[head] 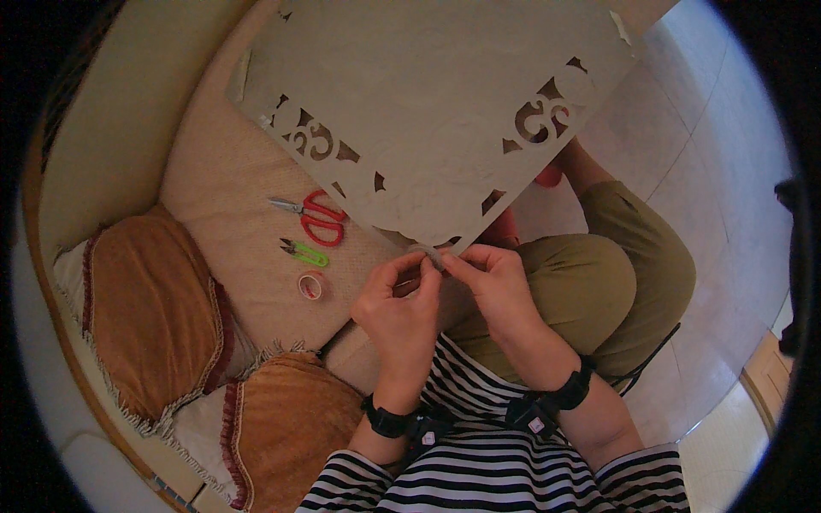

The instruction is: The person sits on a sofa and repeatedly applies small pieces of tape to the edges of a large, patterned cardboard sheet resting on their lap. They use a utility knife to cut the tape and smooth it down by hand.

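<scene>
A large pale paper sheet with cut-out scroll patterns (423, 128) spreads before me, its near corner at my fingertips. Just at that corner, my left hand (404, 295) pinches a small ring that looks like a roll of clear tape (431, 254) between thumb and fingers. From the other side, the thumb and index finger of my right hand (497, 282) close on the edge of the same ring. Whether the right fingertips also grip the paper's corner is hidden. Bits of tape (621, 29) show along the sheet's far edges.
Left of my hands, red-handled scissors (324, 221), green thread snips (305, 252) and another tape roll (312, 286) lie on the beige sofa seat (224, 192). The scissors' handles reach the sheet's edge. Brown fringed cushions (154, 314) rest at the left. Tiled floor (718, 192) lies to the right.
</scene>
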The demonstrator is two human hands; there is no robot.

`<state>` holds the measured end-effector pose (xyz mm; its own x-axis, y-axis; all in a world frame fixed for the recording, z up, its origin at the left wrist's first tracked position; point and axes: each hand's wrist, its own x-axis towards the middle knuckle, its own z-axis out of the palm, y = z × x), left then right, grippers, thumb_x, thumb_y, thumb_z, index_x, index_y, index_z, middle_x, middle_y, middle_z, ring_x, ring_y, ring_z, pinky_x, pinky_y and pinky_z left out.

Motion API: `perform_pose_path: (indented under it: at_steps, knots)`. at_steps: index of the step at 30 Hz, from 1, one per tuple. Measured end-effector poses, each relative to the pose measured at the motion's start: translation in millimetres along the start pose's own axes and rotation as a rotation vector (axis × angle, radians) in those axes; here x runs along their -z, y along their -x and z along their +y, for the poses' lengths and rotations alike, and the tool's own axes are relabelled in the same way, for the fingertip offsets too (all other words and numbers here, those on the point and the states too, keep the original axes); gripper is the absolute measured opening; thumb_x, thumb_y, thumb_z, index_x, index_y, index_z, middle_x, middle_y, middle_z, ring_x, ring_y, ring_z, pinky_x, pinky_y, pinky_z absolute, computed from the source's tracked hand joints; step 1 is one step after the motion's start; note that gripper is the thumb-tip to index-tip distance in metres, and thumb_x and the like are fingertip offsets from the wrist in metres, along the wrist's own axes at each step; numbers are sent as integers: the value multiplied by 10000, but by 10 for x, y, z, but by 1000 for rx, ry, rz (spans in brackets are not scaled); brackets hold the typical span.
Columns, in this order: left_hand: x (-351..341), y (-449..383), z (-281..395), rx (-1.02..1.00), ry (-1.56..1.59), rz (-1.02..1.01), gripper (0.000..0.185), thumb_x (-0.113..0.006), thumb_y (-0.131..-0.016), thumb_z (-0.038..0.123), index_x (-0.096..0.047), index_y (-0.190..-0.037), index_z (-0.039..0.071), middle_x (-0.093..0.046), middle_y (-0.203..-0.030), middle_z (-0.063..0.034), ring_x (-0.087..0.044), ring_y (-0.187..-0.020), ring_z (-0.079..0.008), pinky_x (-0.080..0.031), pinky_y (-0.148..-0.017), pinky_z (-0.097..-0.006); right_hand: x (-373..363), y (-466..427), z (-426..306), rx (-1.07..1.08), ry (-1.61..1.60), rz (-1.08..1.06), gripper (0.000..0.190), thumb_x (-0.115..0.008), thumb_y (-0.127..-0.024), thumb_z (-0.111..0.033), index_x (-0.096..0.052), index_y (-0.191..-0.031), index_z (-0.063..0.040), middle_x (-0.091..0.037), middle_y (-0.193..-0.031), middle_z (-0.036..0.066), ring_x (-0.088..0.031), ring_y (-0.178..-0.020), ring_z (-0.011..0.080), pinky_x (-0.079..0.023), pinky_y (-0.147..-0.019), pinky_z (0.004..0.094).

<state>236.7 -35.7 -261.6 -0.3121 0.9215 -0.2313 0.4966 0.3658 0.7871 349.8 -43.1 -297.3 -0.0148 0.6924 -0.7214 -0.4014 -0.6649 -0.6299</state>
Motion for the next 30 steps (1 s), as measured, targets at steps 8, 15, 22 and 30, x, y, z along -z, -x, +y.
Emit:
perform_pose_path:
  at_steps: [8,15,22,30]
  knots:
    - [-3,15,-27,-32,16,-2,163,-757,-805,61,-707,-928,-35,-715,-841,-82,-672,-748,-121,-545,-711,-253,-7,5,-11,-9,-18,8,149,-702,-877,-142,-713,-849,4,-673,-784,2,-541,-723,48,-401,-663,215]
    - [-4,7,-15,-57,-13,-8,145,-753,-800,56,-709,-911,-26,-713,-815,-74,-669,-729,-114,-545,-691,-253,-9,6,-19,15,3,3,141,-697,-878,-132,-711,-837,3,-670,-779,5,-537,-722,49,-399,-654,216]
    - [19,-17,-49,-134,-97,8,139,-746,-792,41,-712,-913,-20,-711,-812,-82,-685,-727,-140,-548,-689,-263,-15,5,-10,4,-9,7,154,-688,-884,-136,-711,-845,12,-680,-799,15,-553,-734,60,-413,-688,220]
    - [48,2,-52,-143,-56,-34,158,-757,-779,35,-704,-916,-24,-705,-856,-93,-700,-766,-155,-563,-718,-270,12,-8,-1,-12,13,-19,176,-694,-886,-161,-710,-844,10,-675,-790,13,-543,-724,57,-406,-676,221]
